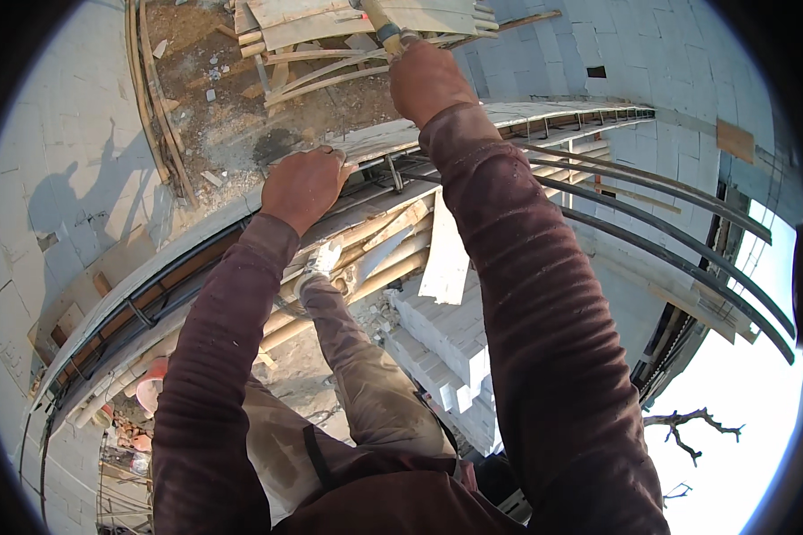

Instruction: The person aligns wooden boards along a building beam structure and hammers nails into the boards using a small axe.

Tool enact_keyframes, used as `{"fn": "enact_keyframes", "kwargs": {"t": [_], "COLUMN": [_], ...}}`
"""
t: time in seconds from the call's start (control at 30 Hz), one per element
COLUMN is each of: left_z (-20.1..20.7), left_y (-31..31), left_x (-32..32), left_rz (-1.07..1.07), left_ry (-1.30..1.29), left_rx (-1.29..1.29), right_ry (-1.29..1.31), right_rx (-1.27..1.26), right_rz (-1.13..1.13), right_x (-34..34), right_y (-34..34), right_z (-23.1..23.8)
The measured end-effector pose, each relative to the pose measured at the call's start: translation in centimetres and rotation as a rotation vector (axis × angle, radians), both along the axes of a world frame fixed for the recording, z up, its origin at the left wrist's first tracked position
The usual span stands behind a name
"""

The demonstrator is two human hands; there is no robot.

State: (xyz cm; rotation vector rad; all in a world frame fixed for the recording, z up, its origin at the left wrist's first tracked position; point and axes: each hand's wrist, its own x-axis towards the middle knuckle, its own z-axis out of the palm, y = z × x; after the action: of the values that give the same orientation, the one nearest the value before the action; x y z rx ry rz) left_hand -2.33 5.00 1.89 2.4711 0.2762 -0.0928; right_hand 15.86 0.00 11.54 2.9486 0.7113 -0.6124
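My right hand (430,82) is raised at the top of the view, closed round the yellowish handle (381,18) of a tool. A greyish band circles the handle, and its far end is cut off by the picture's edge. Lower and to the left, my left hand (302,189) rests at the edge of a long pale board (375,134). Its fingers are curled together, and what they hold, if anything, is hidden. Beside that hand, a steel rebar cage (393,174) runs along the board.
Long dark bars (678,250) jut out to the right. My shoe (323,259) stands on wooden poles (375,234) high above a stack of white blocks (442,348). A reddish bucket (152,383) is at lower left. Boards and poles (330,67) lie on the dirt beyond.
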Motion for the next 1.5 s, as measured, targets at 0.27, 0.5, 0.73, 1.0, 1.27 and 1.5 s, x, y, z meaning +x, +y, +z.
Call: {"fn": "enact_keyframes", "kwargs": {"t": [0.27, 0.5, 0.73, 1.0, 1.27, 1.5], "left_z": [0.1, 0.3, 0.1, 0.3, -0.1, 0.3], "left_y": [0.1, -0.1, -0.1, 0.1, -0.1, 0.2], "left_x": [0.1, 0.1, 0.1, 0.1, 0.0, 0.2], "left_rz": [-0.008, 0.014, 0.011, 0.034, 0.027, 0.039], "left_ry": [0.036, 0.007, 0.047, 0.028, 0.000, 0.024], "left_rx": [-0.018, 0.005, -0.027, -0.001, -0.003, -0.064], "right_ry": [0.113, 0.262, -0.073, 0.177, -0.156, 0.157], "right_rx": [-0.253, -0.492, 0.048, -0.404, 0.068, -0.379], "right_rz": [0.181, 0.191, 0.146, 0.311, 0.085, 0.325], "right_x": [0.8, -1.6, 2.2, 0.6, 1.0, 2.2], "right_y": [0.5, 0.2, 0.8, 1.2, 0.8, 4.5], "right_z": [-1.1, -1.0, 0.6, -0.4, 0.5, -1.2]}}
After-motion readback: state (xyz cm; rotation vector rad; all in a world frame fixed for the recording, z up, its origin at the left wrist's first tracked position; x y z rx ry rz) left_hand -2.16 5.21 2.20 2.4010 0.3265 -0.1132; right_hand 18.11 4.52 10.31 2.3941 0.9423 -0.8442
